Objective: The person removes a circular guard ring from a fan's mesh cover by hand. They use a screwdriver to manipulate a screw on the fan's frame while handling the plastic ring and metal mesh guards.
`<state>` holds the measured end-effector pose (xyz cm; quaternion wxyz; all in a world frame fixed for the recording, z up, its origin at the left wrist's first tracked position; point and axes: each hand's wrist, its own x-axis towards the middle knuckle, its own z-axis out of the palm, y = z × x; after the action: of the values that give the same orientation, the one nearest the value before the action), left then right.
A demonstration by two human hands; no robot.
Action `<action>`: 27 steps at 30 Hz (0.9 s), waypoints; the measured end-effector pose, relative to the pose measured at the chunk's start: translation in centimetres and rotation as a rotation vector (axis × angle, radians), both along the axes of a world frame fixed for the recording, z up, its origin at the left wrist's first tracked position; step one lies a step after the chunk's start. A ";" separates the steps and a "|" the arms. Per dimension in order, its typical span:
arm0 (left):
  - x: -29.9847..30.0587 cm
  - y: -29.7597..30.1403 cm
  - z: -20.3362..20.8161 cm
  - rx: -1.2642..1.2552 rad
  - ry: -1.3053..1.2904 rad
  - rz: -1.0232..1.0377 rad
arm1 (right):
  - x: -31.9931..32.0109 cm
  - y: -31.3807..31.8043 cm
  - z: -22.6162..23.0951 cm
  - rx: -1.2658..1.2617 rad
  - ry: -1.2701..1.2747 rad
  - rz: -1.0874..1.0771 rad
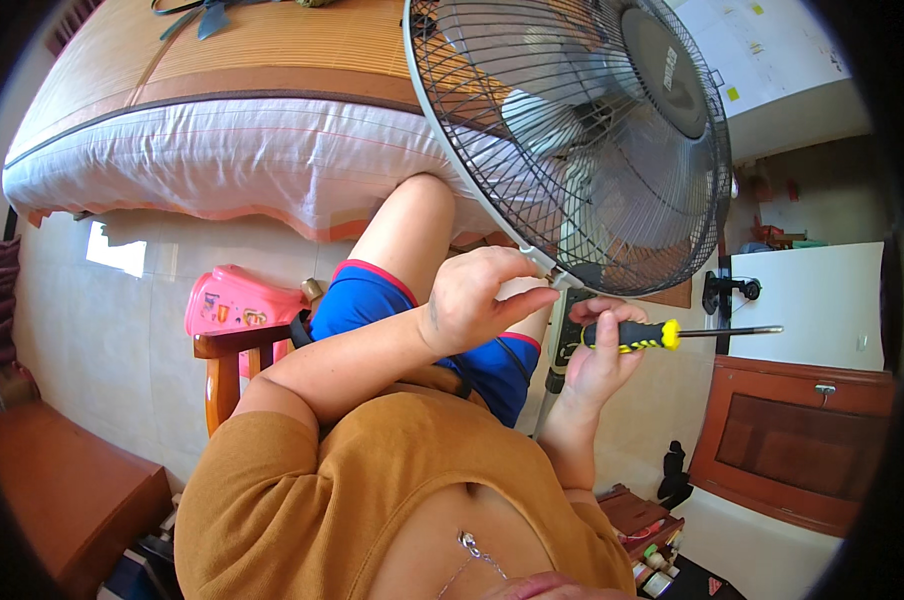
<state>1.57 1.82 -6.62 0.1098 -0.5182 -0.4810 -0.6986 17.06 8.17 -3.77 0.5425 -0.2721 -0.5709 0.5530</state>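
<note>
A standing fan with a dark wire guard and grey hub cover leans over my lap at the upper right. My left hand is at the lower edge of the guard, thumb and forefinger closed at a pale clip on its rim; the fingertips partly hide what is between them. Just right of the fan's stand, my right hand holds a screwdriver by its black and yellow handle. Its metal shaft points right, away from the fan.
A bed with a woven mat and pale cover runs along the far side. By my left elbow are a wooden chair arm and a pink plastic stool. A brown wooden cabinet stands right; a reddish-brown box-like piece lies lower left.
</note>
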 end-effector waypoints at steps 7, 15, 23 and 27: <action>0.2 0.2 0.1 0.011 -0.070 -0.049 | -1.3 -1.1 -0.1 0.125 -0.052 0.005; -0.7 -0.4 0.1 0.142 -0.039 -0.088 | -0.6 -1.3 -1.3 0.210 -0.172 -0.080; -1.4 -0.2 -0.2 0.170 -0.011 -0.185 | -1.5 -2.3 -1.0 0.230 -0.218 -0.133; -1.8 -0.4 0.0 0.205 -0.019 -0.163 | -2.0 -2.7 -0.6 0.210 -0.240 -0.168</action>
<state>-0.22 1.46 -6.66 0.1005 -0.5351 -0.3644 -0.7555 15.09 5.44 -4.42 0.5400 -0.3246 -0.6616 0.4066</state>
